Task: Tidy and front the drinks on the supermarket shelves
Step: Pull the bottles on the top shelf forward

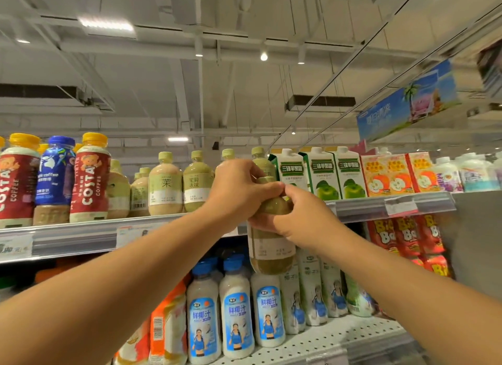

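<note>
Left hand (239,193): curled over the top of the green tea bottle (271,245).
Right hand (301,218): grips its neck.
Bottle: upright, held before the upper shelf (81,237) edge, above the coconut milk bottles (236,310).

The upper shelf (81,237) runs in front of me from nine o'clock to three o'clock, price tags along its rail. On it, from nine o'clock: red coffee bottles (89,178) with yellow caps, a blue coffee bottle (55,172) between them, then pale green tea bottles (165,185) near the centre. Towards two o'clock stand green apple cartons (323,174), then orange apple cartons (380,176), then white bottles (475,174) at three o'clock. The lower shelf (339,337), white and perforated, sits at five o'clock. It carries coconut milk bottles (236,313) with blue caps in rows, orange cartons (165,329) at seven o'clock, and red packs (407,237) at four o'clock.
</note>
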The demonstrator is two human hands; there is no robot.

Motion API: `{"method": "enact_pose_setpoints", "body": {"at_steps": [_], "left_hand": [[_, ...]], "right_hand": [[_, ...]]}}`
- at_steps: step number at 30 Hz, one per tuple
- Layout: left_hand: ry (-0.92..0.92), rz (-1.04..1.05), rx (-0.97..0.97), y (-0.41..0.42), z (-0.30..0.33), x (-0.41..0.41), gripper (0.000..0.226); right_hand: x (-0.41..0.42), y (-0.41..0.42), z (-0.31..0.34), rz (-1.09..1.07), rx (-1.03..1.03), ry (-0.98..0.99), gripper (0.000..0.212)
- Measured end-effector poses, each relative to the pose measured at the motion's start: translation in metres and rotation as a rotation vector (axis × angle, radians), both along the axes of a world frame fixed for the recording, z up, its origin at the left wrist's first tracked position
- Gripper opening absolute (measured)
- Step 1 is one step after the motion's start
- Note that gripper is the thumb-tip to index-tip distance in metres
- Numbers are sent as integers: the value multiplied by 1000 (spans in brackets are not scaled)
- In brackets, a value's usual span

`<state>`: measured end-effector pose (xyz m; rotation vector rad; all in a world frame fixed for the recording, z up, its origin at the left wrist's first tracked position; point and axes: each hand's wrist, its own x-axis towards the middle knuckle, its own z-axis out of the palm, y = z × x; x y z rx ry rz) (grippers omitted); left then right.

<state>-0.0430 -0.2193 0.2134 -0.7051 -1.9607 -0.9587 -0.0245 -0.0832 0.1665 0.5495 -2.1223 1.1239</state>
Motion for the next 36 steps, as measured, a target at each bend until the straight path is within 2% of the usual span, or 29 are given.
{"method": "enact_pose_setpoints", "body": {"at_steps": [2, 5, 8, 10, 20, 23, 26, 29, 32, 36], "left_hand": [[-21, -33, -40, 5, 3, -5, 35], [-44, -145, -46, 2, 14, -15, 48], [118, 150, -101, -14, 36, -43, 47], [111, 336, -172, -23, 46, -62, 53], [-16, 624, -396, -13, 70, -90, 59], [-19, 613, -406, -12, 73, -89, 55], [26, 587, -370, -12, 76, -83, 60], [-6, 490, -292, -13, 76, -71, 71], [-50, 366, -248, -13, 67, -64, 70], [125, 303, -210, -15, 52, -57, 63]], "right_hand": [[-3, 9, 1, 14, -22, 3, 50], [-8, 24, -2, 3, -50, 16, 58], [-14, 38, -11, -17, -43, 12, 63], [-18, 47, -16, -36, -41, 3, 68], [-28, 63, -28, -98, -2, -14, 63], [-28, 64, -27, -103, 4, -13, 67], [-25, 62, -24, -102, 10, -7, 69], [-20, 59, -20, -87, 1, -1, 67], [-15, 54, -19, -81, 1, 2, 69], [-6, 48, -18, -95, 2, 8, 71]]}}
